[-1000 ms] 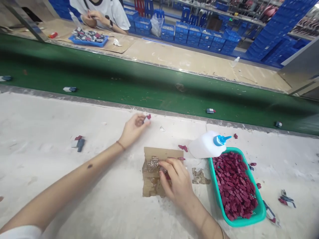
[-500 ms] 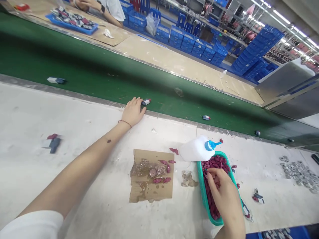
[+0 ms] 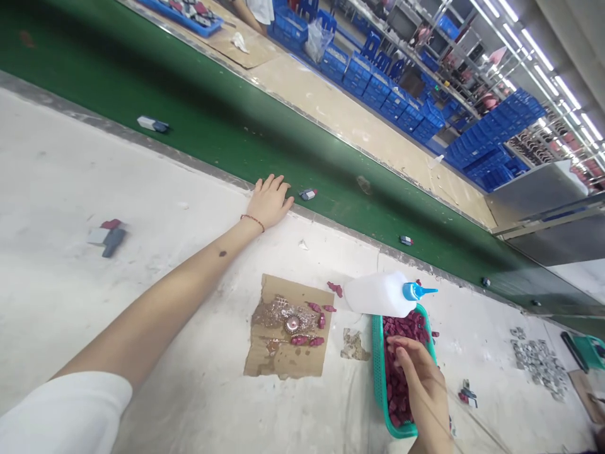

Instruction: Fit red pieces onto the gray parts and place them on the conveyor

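My left hand (image 3: 269,202) lies with fingers spread over the metal edge of a green conveyor belt (image 3: 208,135). Just right of its fingertips, a small grey, white and maroon plastic piece (image 3: 308,194) rests on the belt, apart from the hand. Over a green basket (image 3: 378,372) full of small maroon parts (image 3: 401,397), my right hand (image 3: 425,384) has its thumb and fingers drawn together; what is between them is too small to make out. A white bottle with a blue nozzle (image 3: 380,294) lies on its side against the basket's far end.
Left of the basket lies cardboard (image 3: 283,362) with wet glue, a round cap (image 3: 292,324) and several maroon parts. A blurred piece (image 3: 108,238) sits at left. Silvery parts (image 3: 539,362) spread at right. A co-worker's arm (image 3: 248,14) shows across the belt.
The view has shifted. The piece on the belt beside my left hand now sits farther right of the fingers. My right hand's fingers have curled more over the basket.
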Tool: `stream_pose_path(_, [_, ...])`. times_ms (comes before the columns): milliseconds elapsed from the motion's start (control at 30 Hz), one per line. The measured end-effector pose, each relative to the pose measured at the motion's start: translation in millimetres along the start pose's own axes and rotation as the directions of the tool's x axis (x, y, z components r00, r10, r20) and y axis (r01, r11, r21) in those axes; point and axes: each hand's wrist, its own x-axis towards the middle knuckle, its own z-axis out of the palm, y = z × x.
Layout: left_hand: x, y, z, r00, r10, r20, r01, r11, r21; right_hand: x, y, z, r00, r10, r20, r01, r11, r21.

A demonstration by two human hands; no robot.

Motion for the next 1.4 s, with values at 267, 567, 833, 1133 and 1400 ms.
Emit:
stream_pose_path(267, [0.6, 1.4, -3.4, 1.0, -0.003, 0.011, 0.003, 1.0, -0.018, 7.6, -45.3, 51.7, 0.965, 0.115, 0.234, -0.224, 0.826, 0.517])
stream_pose_path(567, [1.4, 0.9, -5.7, 1.0, 0.003, 0.017, -0.003, 0.999, -0.032, 17.7, -50.6, 121.2, 0.961, -0.149, 0.232, 0.094, 0.968, 0.231])
stream_pose_path(833, [1.5, 0.7, -8.1, 1.0, 0.012, 0.022, -0.011, 0.998, -0.057, 14.5, -41.9, 130.7, 0.732, -0.552, 0.399, 0.589, 0.807, 0.037])
stream_pose_path(1133, [2.4, -1.0, -5.9, 1.0, 0.02, 0.015, -0.019, 0.997, -0.077, 16.6, -39.4, 135.1, 0.708, -0.575, 0.41, 0.641, 0.766, -0.033])
stream_pose_path(1400, [2.3, -1.9, -6.6, 1.0, 0.007, 0.003, -0.007, 0.997, -0.077, 16.9, -39.5, 130.4, 0.719, -0.527, 0.454, 0.594, 0.804, -0.008])
